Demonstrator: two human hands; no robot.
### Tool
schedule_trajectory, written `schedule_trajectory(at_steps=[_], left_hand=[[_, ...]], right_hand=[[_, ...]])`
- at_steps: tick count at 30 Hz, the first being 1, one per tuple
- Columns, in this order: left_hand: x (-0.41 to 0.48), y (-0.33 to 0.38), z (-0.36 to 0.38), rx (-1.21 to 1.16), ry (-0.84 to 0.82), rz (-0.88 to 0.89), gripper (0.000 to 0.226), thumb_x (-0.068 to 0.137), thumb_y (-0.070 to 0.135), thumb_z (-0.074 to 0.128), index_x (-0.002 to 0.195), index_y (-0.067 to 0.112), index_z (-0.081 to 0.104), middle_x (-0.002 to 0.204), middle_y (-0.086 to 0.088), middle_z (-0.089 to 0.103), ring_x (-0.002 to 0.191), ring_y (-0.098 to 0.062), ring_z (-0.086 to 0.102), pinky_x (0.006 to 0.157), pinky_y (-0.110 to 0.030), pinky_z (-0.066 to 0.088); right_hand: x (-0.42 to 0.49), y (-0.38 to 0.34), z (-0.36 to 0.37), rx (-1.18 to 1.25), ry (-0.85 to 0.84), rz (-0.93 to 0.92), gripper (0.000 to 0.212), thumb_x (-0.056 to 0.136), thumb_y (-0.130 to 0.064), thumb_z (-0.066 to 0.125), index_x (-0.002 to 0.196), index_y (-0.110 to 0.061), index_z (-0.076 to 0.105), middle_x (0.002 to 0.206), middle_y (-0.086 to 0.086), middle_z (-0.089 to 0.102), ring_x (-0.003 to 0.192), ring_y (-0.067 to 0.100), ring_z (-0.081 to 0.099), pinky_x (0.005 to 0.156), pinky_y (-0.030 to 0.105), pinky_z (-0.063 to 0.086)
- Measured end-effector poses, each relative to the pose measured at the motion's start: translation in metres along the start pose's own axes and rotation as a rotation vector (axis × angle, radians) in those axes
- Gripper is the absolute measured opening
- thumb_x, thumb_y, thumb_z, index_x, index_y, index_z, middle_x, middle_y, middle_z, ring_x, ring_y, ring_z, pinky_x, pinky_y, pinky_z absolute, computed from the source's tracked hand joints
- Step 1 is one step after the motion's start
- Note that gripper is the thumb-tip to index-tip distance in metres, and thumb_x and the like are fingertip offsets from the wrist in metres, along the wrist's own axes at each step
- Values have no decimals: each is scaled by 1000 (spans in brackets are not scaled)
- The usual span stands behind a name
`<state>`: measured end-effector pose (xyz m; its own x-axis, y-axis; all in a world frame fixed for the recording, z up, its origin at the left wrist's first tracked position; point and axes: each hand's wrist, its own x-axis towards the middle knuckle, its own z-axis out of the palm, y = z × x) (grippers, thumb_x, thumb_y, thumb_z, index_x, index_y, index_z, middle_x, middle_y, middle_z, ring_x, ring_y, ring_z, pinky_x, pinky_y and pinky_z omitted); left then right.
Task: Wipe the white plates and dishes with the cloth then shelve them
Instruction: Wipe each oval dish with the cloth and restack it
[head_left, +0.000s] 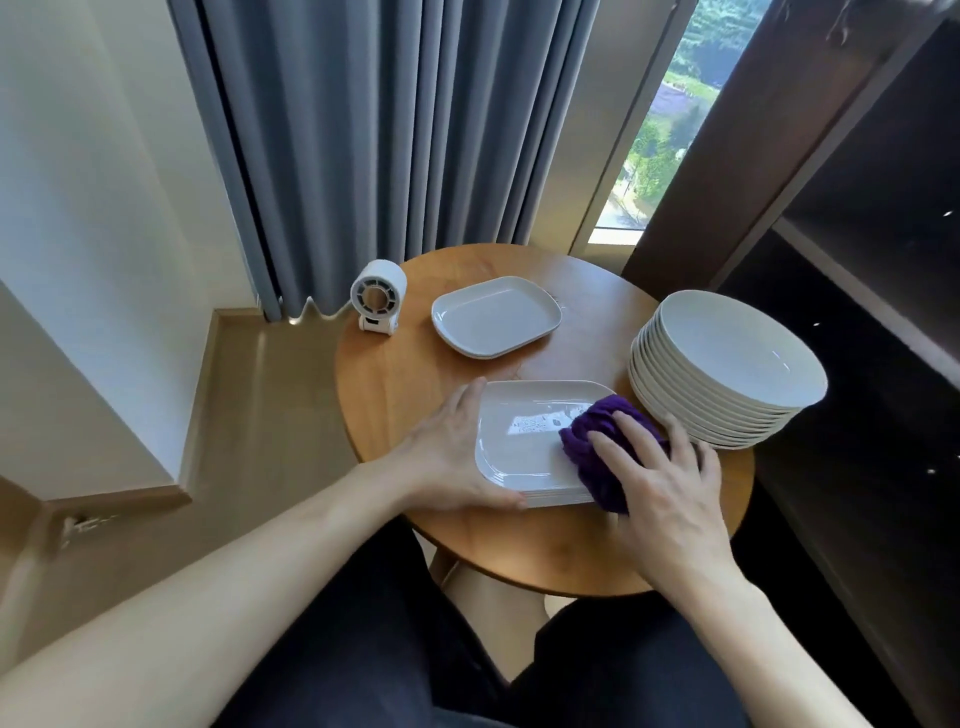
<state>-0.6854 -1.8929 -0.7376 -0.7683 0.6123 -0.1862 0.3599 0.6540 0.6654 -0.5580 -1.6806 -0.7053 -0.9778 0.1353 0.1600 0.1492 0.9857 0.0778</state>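
The top dish of the near stack of rectangular plates (524, 436) is being wiped at the front of the tabletop (405, 374); the purple cloth (597, 441) is bunched on the right part of that dish and is pressed down by the right grip (660, 483), whose fingers are spread over it rather than closed round it; the left grip (452, 457) is laid open against the left edge of the stack, fingers straight, thumb along the near rim; the stack is thus braced against sliding

For the step to be done well, the pressure is best kept downward and even, the strokes carried across the whole well and out to the rim (the bright reflection near the middle suggests a patch to be checked), and the brace held on the opposite side, so that the stack is not pushed towards the round plates (727, 358) just beside it

Counted: one cloth; one small white fan (376, 301); the round stack is judged at about ten, the rims being too close to be told exactly; the far rectangular plates (496, 317) appear to be two; several rims are shown in the near stack, the number not being certain; the dark shelves (857, 260) are seen at the right
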Motion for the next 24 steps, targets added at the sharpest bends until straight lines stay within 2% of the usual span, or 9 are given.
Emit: schedule_trajectory(at_steps=[1, 2, 3, 5, 8, 12, 16, 21, 24], left_hand=[[0, 0, 0, -6, 4, 8, 152, 53, 72, 86, 161, 22, -9, 167, 12, 1, 154, -13, 13, 125, -35, 19], [0, -1, -1, -12, 7, 15, 152, 53, 71, 87, 161, 22, -9, 167, 12, 3, 153, -14, 15, 124, -35, 21], [1, -1, -2, -13, 8, 22, 151, 53, 70, 87, 161, 22, -8, 166, 12, 5, 153, -14, 17, 123, -35, 22], [3, -2, -3, 0, 8, 32, 150, 53, 70, 87, 160, 24, -7, 165, 11, 8, 151, -15, 21, 121, -34, 25], [3, -2, -2, -40, -2, 27, 147, 56, 64, 89, 160, 26, -8, 164, 13, 6, 151, -15, 19, 119, -30, 25], [4, 0, -3, -116, 10, 21, 144, 55, 52, 95, 159, 23, 0, 163, 10, 12, 150, -14, 21, 121, -38, 30], [5, -5, -3, -160, 19, 28, 146, 50, 48, 99, 159, 25, 5, 161, 9, 18, 147, -12, 23, 121, -33, 26], [8, -11, -1, -243, 33, 20, 152, 34, 56, 98, 156, 37, 10, 159, 19, 21, 144, -8, 29, 119, -37, 33], [7, -14, 5, -325, 101, 52, 138, 33, 55, 96, 150, 45, 22, 151, 21, 38, 135, -2, 42, 115, -34, 40]], right_hand=[[6, -4, -3, -19, -98, -11, 83, 76, -5, 72, 149, -34, 47, 162, -1, 35, 147, 49, 29, 114, 69, 23], [10, -5, -6, -20, -165, -31, 85, 78, -6, 67, 151, -37, 40, 164, -3, 27, 147, 45, 26, 116, 66, 24], [14, -4, -9, -15, -198, -59, 85, 78, -8, 65, 152, -39, 37, 163, -2, 24, 143, 41, 31, 113, 59, 35], [18, 0, -13, -40, -223, -97, 83, 79, -13, 66, 152, -38, 36, 161, 0, 22, 130, 35, 43, 97, 47, 50], [24, 6, -13, -166, -195, -66, 74, 84, -18, 63, 152, -35, 38, 161, 2, 26, 123, 33, 47, 90, 41, 48], [46, -11, -5, -225, -97, 33, 54, 88, -21, 60, 140, -30, 50, 152, 6, 37, 112, 34, 52, 85, 41, 42], [61, -48, 0, -188, -91, 73, 37, 94, -28, 58, 130, -23, 56, 134, 9, 48, 104, 36, 54, 79, 41, 37], [67, -81, -7, -104, -114, -17, 49, 90, -27, 64, 137, -22, 51, 137, 9, 43, 113, 35, 50, 85, 41, 39], [62, -101, -9, -37, -116, -163, 56, 88, -31, 69, 140, -23, 49, 139, 7, 40, 114, 33, 50, 87, 43, 43]])
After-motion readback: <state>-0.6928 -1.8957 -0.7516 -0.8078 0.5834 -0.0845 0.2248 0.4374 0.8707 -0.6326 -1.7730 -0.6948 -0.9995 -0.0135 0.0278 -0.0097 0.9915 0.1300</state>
